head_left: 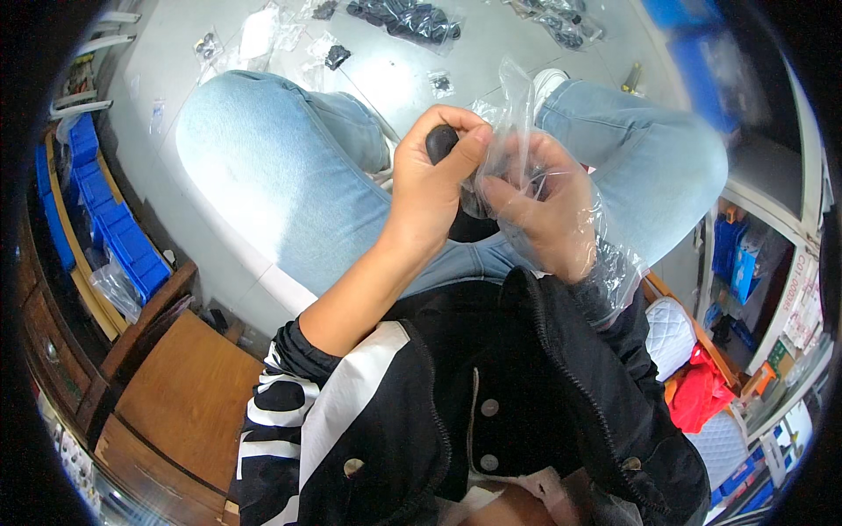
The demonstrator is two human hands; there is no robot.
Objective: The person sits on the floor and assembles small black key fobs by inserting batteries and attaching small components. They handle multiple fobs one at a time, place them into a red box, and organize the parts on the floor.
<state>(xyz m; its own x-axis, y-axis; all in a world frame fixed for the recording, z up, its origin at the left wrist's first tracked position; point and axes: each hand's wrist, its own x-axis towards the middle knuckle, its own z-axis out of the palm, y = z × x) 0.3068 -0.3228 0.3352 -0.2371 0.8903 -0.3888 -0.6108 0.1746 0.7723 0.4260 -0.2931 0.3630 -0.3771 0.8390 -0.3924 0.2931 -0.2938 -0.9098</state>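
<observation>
"Where are the hands?"

"Above the lap [478, 262]: the left hand [428, 186] curls around a rounded black piece [441, 144]; the right hand [551, 209] pinches a clear plastic bag [517, 107]."

"Handling?"

"The bag looks light, limp, slippery, best pinched at its folds; the piece, probably firm, by its sides."

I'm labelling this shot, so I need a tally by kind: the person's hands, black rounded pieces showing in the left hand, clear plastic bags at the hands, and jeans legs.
Left hand and right hand: 2
Black rounded piece: 1
Clear plastic bag: 1
Left jeans leg and right jeans leg: 2
Total: 6
</observation>
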